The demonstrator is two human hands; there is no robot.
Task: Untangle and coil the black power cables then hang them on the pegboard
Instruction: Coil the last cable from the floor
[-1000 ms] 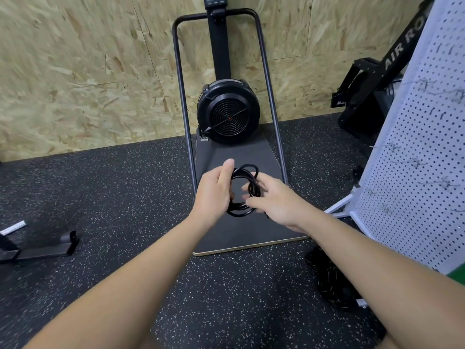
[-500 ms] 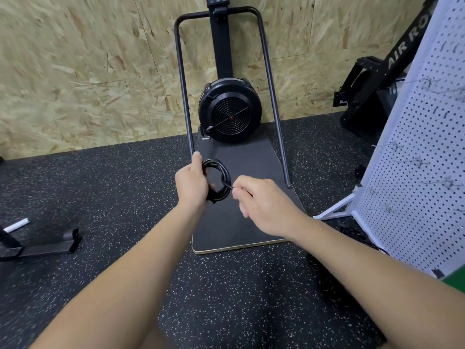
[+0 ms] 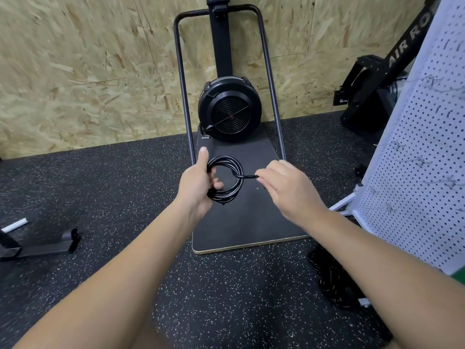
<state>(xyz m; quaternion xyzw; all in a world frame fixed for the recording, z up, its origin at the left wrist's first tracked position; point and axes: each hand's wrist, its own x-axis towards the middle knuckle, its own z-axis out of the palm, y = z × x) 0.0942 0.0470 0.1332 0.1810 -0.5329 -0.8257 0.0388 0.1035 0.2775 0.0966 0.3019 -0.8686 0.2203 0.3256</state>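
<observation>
Coiling step, near its end: one cable [image 3: 227,181] is wound into a small round coil at frame centre, held in the air in front of the fan machine [image 3: 229,113]. Left hand [image 3: 197,183] clenched around the coil's left side, fingers through the loop, thumb up. Right hand [image 3: 289,188] pinches the loose tail sticking out of the coil's right side.

Next move, my read: wrap or tuck that tail around the bundle so it holds, then swing right to the pegboard [image 3: 422,152] at the right edge and drop the loop over a hook [image 3: 422,162]. Needs the left grip kept tight or the turns spring open.

Cable: black, glossy, thin, several tidy turns, no visible knots. Tail tip blurred, can't tell the plug type. Dark heap [image 3: 327,275] on the floor lower right, maybe more cable, can't confirm.
</observation>
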